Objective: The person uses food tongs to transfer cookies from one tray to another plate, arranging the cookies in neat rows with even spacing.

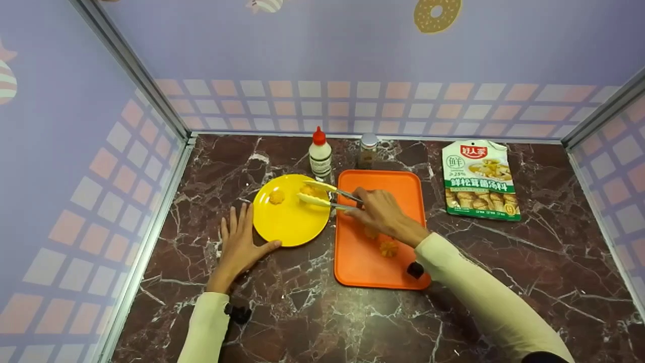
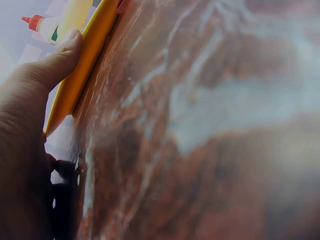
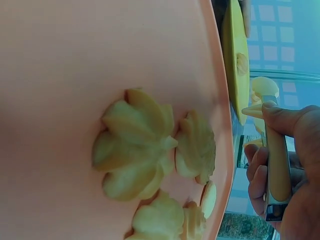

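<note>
Two hands work from the head view: the left hand lies flat, fingers straight, thumb against the yellow plate rim; the right hand grips tongs over the plate, holding a cookie. Left wrist view: the thumb touches the plate's edge. Right wrist view: more cookies crowd the orange tray rim.

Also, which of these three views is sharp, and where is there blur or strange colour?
Head view: sharp and evenly lit, marble table slightly glossy. Left wrist view: the marble is smeared and out of focus; only the thumb on the yellow plate reads. Right wrist view: soft close-up, orange tray washed to pale pink.
</note>
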### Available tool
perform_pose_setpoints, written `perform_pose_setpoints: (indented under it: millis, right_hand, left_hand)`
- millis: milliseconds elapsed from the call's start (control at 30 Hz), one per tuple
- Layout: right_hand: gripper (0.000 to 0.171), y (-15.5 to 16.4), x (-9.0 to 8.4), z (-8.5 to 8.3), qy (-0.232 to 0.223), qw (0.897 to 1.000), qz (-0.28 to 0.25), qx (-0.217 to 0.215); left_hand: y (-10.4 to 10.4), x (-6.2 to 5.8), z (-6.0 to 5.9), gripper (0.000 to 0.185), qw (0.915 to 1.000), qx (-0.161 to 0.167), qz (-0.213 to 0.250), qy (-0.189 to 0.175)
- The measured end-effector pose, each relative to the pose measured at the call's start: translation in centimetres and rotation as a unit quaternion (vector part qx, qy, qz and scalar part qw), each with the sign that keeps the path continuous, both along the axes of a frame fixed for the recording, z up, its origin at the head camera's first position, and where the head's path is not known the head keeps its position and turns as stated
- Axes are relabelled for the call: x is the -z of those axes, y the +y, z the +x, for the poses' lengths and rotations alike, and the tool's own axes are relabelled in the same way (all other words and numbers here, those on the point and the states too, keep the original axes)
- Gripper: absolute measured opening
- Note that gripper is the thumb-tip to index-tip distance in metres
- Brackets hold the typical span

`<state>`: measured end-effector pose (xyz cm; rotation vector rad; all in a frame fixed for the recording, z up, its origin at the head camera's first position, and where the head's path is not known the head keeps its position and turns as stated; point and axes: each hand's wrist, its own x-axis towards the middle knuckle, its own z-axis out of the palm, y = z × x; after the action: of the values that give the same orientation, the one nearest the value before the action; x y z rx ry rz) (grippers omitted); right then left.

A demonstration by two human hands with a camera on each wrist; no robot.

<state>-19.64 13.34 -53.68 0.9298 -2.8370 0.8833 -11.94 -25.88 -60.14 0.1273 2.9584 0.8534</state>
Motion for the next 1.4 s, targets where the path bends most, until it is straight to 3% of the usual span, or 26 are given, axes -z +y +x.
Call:
perform_pose_setpoints:
  millis: [700,1400]
  right_hand:
    - [0.041,-2.8,-0.1,-1.3,0.009,0.998,0.044,-0.031]
    - [0.042,-3.8,-1.3,-2.0,0.024,0.994,0.095,-0.042]
  left_hand:
    - [0.0,0.0,0.0,0.136,1.0000,-0.002,0.002,0.003]
    - [0.1,-0.1,0.0,0.137,1.0000,-0.002,-0.005,0.000]
